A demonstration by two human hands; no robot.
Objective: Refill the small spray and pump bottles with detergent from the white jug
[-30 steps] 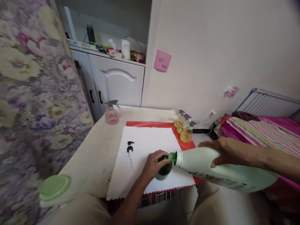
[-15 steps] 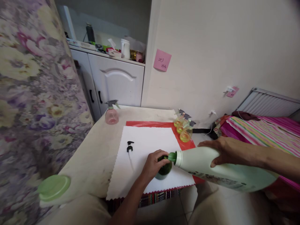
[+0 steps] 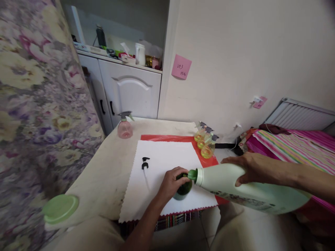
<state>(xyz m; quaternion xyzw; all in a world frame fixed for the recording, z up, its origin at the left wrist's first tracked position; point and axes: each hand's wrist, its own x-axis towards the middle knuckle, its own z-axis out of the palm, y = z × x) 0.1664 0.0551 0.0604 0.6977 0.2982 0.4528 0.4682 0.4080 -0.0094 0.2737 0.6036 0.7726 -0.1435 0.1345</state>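
Note:
My left hand (image 3: 175,180) is wrapped round the upper part of a dark green bottle (image 3: 184,191) on a white scallop-edged sheet (image 3: 167,157). My right hand (image 3: 246,169) grips a large pale green jug (image 3: 225,179), which lies tilted nearly level. Its green pouring spout (image 3: 193,175) meets the bottle's top beside my left fingers. Whether liquid is flowing there I cannot tell. Left of the bottle, a black pump head (image 3: 145,163) with a clear tube lies on the sheet.
Several spray bottles with yellow liquid (image 3: 207,150) stand at the sheet's right back corner on red plastic (image 3: 167,138). A pink spray bottle (image 3: 125,129) stands at the back left. A light green lid (image 3: 60,208) rests at the near left edge. A striped bed (image 3: 293,143) is at right.
Almost nothing differs. Both hands, the tilted jug and the dark green bottle keep the same places.

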